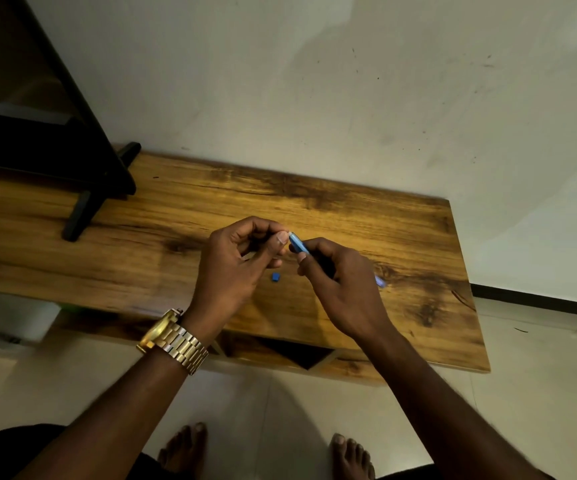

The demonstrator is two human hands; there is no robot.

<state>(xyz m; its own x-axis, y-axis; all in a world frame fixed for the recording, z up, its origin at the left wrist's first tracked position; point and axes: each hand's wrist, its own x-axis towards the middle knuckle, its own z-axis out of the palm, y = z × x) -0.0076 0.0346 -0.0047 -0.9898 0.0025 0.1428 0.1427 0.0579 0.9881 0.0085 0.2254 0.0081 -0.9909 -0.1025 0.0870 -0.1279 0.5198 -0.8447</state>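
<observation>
My right hand (344,285) grips a blue pen (298,243) above the wooden table (401,244), its fingers curled round the barrel. The pen's far end shows past that hand at the right. My left hand (235,268), with a gold watch on the wrist, pinches the pen's pale tip between thumb and forefinger. A small blue cap-like piece (275,277) lies on the table just below and between the two hands.
A black stand (83,209) with a dark screen above it occupies the table's left end. The table stands against a pale wall (314,81). An open compartment (297,353) shows under the tabletop. My bare feet (183,452) are on the tiled floor.
</observation>
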